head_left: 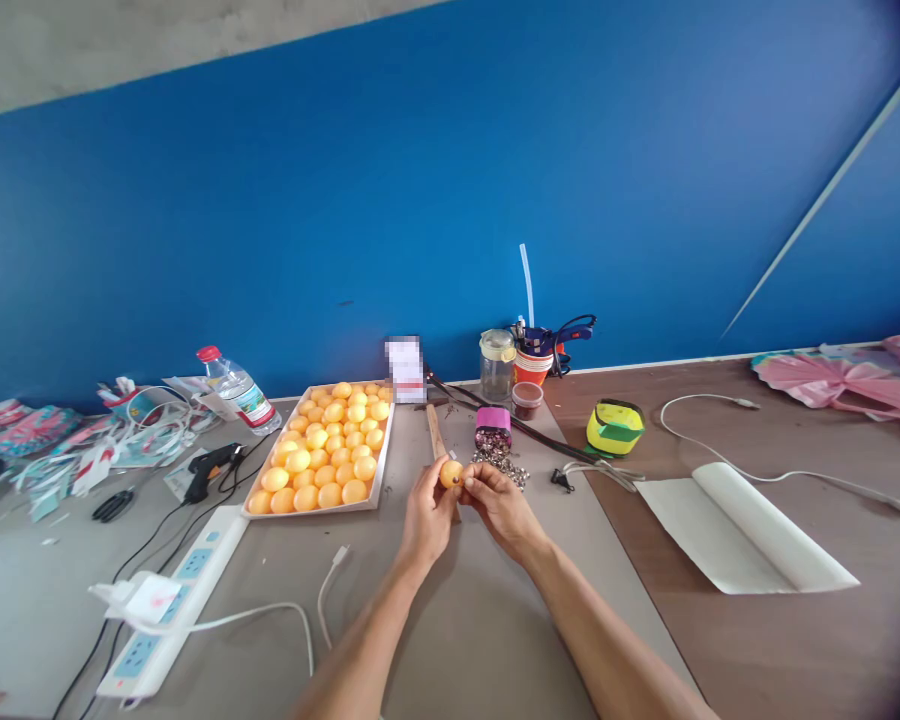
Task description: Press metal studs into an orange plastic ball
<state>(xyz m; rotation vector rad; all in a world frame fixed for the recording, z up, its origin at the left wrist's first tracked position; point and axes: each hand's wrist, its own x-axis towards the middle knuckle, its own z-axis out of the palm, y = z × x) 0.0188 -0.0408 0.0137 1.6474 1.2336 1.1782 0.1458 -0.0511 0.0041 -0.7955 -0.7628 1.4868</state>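
My left hand (429, 512) is closed around an orange ball (450, 473), holding it up above the table. My right hand (499, 502) pinches something small against the ball's right side; I cannot make out what it is. Just beyond my hands lies a pile of small metal pieces (502, 464) spilling from a pink-banded container (493, 424). A white tray (385, 463) full of several orange balls sits to the left of my hands.
A glue gun (211, 465), scissors (112, 505), a power strip (172, 600) with cables and a water bottle (238, 391) lie left. A jar (497, 364), cups with tools (534, 358), a yellow-green tape roll (615, 426), white rolled sheet (742, 530) and pink material (847, 378) lie right.
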